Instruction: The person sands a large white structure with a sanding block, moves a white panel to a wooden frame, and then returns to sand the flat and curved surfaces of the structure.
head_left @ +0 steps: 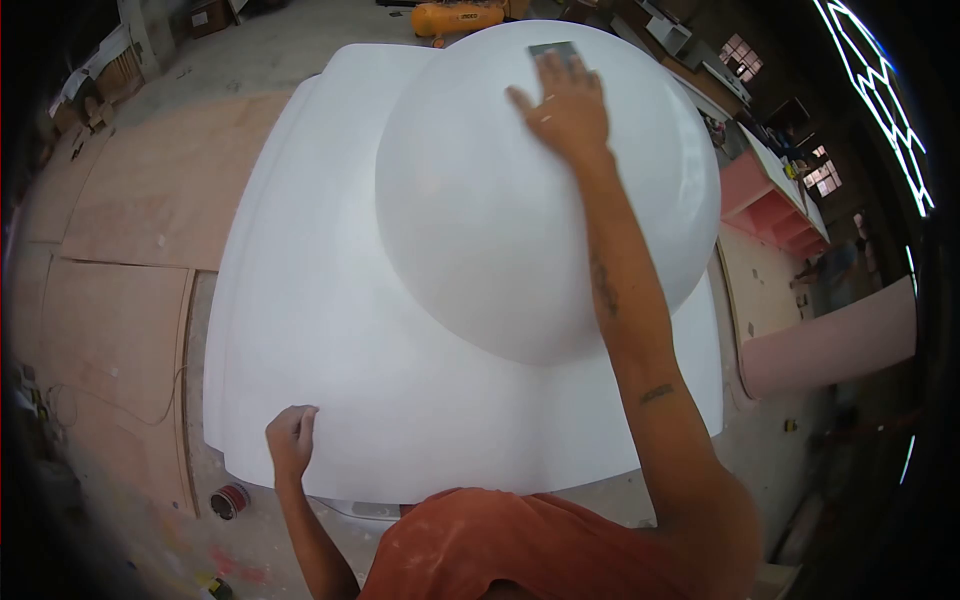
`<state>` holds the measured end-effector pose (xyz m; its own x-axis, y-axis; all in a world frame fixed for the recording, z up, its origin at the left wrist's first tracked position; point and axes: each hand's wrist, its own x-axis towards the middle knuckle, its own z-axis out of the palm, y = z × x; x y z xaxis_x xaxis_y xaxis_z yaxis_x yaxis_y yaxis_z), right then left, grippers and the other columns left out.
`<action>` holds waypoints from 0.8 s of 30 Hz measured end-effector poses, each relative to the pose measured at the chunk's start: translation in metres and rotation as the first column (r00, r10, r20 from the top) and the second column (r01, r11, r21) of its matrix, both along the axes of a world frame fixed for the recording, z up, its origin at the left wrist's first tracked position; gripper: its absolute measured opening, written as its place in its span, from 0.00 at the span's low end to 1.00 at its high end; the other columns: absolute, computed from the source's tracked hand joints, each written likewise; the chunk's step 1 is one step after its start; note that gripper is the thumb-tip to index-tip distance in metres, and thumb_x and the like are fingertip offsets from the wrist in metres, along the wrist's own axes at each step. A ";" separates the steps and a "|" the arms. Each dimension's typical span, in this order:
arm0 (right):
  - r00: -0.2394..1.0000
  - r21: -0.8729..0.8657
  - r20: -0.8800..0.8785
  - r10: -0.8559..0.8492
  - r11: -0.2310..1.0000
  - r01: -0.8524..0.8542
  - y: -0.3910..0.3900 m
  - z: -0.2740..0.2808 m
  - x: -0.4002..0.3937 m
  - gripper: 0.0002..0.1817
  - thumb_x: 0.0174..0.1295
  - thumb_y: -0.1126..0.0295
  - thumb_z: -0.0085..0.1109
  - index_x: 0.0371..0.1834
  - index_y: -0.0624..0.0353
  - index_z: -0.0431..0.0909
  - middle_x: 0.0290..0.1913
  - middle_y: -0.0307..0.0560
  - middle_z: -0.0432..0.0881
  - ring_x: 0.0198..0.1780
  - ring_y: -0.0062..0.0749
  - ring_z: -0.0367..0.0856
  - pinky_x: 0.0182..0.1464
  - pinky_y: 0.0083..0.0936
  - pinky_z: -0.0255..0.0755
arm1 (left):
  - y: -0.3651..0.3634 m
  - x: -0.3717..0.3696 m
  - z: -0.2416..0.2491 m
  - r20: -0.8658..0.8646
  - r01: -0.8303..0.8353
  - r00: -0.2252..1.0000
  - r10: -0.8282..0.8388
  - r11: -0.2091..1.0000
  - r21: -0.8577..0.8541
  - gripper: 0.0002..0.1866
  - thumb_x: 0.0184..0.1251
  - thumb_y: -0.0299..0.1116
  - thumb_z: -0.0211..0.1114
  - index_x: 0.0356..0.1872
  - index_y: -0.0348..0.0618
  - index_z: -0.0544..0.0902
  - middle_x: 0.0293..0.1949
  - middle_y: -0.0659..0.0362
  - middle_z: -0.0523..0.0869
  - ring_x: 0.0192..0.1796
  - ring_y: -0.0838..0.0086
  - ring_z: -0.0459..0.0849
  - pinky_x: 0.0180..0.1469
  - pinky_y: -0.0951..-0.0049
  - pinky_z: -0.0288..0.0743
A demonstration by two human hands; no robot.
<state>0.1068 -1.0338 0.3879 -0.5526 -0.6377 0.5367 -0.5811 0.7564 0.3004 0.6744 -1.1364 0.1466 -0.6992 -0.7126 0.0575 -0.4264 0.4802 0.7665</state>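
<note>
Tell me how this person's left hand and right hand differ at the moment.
The right hand reaches far out over the white dome, while the left hand is much closer to the body, near the lower left of the white base. The right hand is spread, its fingers on a dark pad; the left is curled, with nothing visible in it. Both are ungloved.

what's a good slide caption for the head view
Right hand over a dark-grey rectangular pad on a large smooth white dome; left hand curled near a broad white base.
</note>
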 end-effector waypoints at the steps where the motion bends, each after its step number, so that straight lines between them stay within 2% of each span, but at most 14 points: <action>1: 0.988 0.147 0.059 0.140 0.978 -0.148 -0.011 -0.025 0.058 0.43 0.76 0.36 0.50 0.85 0.53 0.66 0.87 0.45 0.63 0.89 0.47 0.52 0.89 0.49 0.42 | 0.011 -0.033 0.008 0.025 0.067 0.997 -0.068 0.996 0.063 0.09 0.76 0.30 0.67 0.38 0.35 0.90 0.33 0.49 0.89 0.34 0.56 0.87 0.40 0.62 0.79; 2: 0.940 0.272 0.141 0.312 0.900 -0.340 -0.008 -0.071 0.102 0.42 0.76 0.39 0.53 0.84 0.56 0.66 0.87 0.47 0.62 0.90 0.47 0.49 0.89 0.50 0.39 | 0.022 -0.066 0.006 -0.094 0.193 0.976 -0.198 0.980 -0.057 0.08 0.76 0.31 0.67 0.41 0.37 0.90 0.33 0.50 0.88 0.34 0.56 0.86 0.39 0.60 0.79; 4: 0.871 0.558 0.157 0.466 0.686 -0.467 0.034 -0.130 0.161 0.41 0.76 0.42 0.57 0.84 0.54 0.66 0.88 0.45 0.60 0.90 0.45 0.48 0.90 0.48 0.37 | 0.031 -0.103 0.016 0.031 0.478 0.870 -0.492 0.829 -0.290 0.08 0.76 0.34 0.68 0.44 0.42 0.90 0.34 0.53 0.88 0.35 0.59 0.86 0.39 0.58 0.79; 6: 0.832 0.653 0.165 0.530 0.574 -0.495 0.078 -0.130 0.155 0.40 0.75 0.43 0.58 0.85 0.52 0.66 0.88 0.43 0.60 0.90 0.44 0.49 0.90 0.48 0.38 | 0.030 -0.078 0.020 0.013 0.403 0.912 -0.409 0.893 -0.199 0.08 0.76 0.34 0.68 0.44 0.42 0.90 0.34 0.53 0.88 0.35 0.58 0.86 0.40 0.58 0.79; 8: 0.749 0.423 0.204 0.631 0.633 -0.648 0.130 -0.101 0.126 0.41 0.74 0.41 0.59 0.85 0.49 0.65 0.89 0.38 0.57 0.90 0.43 0.49 0.89 0.49 0.42 | 0.017 -0.029 0.004 0.049 0.214 0.976 -0.211 0.974 -0.072 0.08 0.76 0.34 0.67 0.44 0.41 0.90 0.35 0.53 0.89 0.35 0.58 0.87 0.40 0.59 0.81; 9: 0.802 0.244 0.290 0.523 0.770 -0.590 0.147 -0.058 0.112 0.40 0.75 0.44 0.61 0.85 0.46 0.65 0.88 0.36 0.60 0.89 0.41 0.53 0.88 0.49 0.46 | 0.009 0.009 -0.011 0.094 0.109 0.990 -0.106 0.993 -0.035 0.09 0.77 0.34 0.67 0.44 0.41 0.91 0.36 0.53 0.89 0.35 0.57 0.87 0.40 0.59 0.81; 11: 0.974 0.018 -0.001 0.227 0.974 -0.227 0.194 -0.006 0.039 0.37 0.79 0.49 0.56 0.85 0.56 0.65 0.87 0.50 0.62 0.87 0.52 0.55 0.87 0.48 0.49 | -0.008 0.078 -0.031 0.323 0.141 0.942 -0.095 0.983 -0.121 0.10 0.78 0.34 0.66 0.44 0.39 0.91 0.36 0.52 0.90 0.35 0.59 0.89 0.40 0.61 0.83; 12: 0.978 -0.334 0.118 0.172 0.934 -0.124 0.235 -0.004 -0.036 0.37 0.83 0.47 0.49 0.85 0.62 0.63 0.85 0.58 0.63 0.86 0.58 0.57 0.87 0.46 0.49 | -0.016 0.085 -0.031 0.321 0.138 0.942 -0.093 0.983 -0.120 0.10 0.78 0.34 0.66 0.44 0.39 0.91 0.36 0.52 0.90 0.35 0.59 0.89 0.40 0.61 0.83; 13: 0.965 -0.522 0.245 0.093 0.851 0.050 0.272 -0.013 -0.099 0.36 0.85 0.48 0.44 0.83 0.65 0.65 0.83 0.62 0.66 0.85 0.57 0.59 0.85 0.43 0.53 | -0.021 0.090 -0.030 0.258 0.092 0.963 -0.083 0.995 -0.024 0.10 0.78 0.33 0.66 0.45 0.38 0.91 0.36 0.51 0.90 0.35 0.61 0.89 0.40 0.62 0.82; 16: 0.964 -0.588 0.254 -0.075 0.780 0.215 0.245 -0.026 -0.091 0.36 0.86 0.45 0.40 0.83 0.64 0.65 0.84 0.60 0.65 0.85 0.56 0.59 0.85 0.47 0.53 | -0.035 0.026 -0.011 0.107 0.124 0.986 -0.130 0.990 0.061 0.11 0.79 0.32 0.64 0.47 0.36 0.91 0.35 0.51 0.90 0.34 0.65 0.88 0.40 0.66 0.80; 18: 0.998 -0.406 -0.038 -0.040 0.913 0.021 0.188 -0.042 0.014 0.37 0.82 0.45 0.49 0.85 0.56 0.64 0.87 0.53 0.62 0.87 0.53 0.57 0.85 0.56 0.51 | -0.035 -0.080 0.027 0.016 0.234 0.972 -0.235 0.972 0.014 0.12 0.81 0.34 0.63 0.51 0.37 0.90 0.38 0.53 0.89 0.37 0.66 0.87 0.41 0.68 0.80; 21: 0.939 -0.011 0.055 0.339 0.941 -0.339 0.176 -0.103 0.138 0.40 0.71 0.44 0.63 0.84 0.46 0.68 0.88 0.37 0.61 0.90 0.42 0.51 0.88 0.48 0.45 | 0.008 -0.227 0.098 -0.073 0.372 0.917 -0.392 0.908 -0.192 0.14 0.82 0.34 0.63 0.61 0.43 0.87 0.46 0.55 0.89 0.44 0.65 0.87 0.46 0.66 0.81; 23: 0.866 0.127 0.019 0.500 0.858 -0.498 0.219 -0.115 0.121 0.41 0.67 0.43 0.67 0.83 0.41 0.70 0.88 0.32 0.62 0.89 0.35 0.53 0.89 0.46 0.45 | 0.045 -0.280 0.129 -0.299 0.466 0.783 -0.545 0.833 -0.298 0.30 0.77 0.34 0.69 0.78 0.52 0.74 0.73 0.55 0.80 0.73 0.56 0.79 0.70 0.60 0.77; 24: 0.837 0.144 0.012 0.548 0.827 -0.543 0.249 -0.104 0.103 0.42 0.66 0.43 0.69 0.83 0.40 0.70 0.88 0.31 0.62 0.89 0.34 0.53 0.88 0.45 0.45 | 0.054 -0.283 0.141 -0.317 0.451 0.785 -0.532 0.842 -0.297 0.30 0.77 0.34 0.69 0.78 0.52 0.74 0.73 0.55 0.80 0.73 0.56 0.79 0.70 0.60 0.77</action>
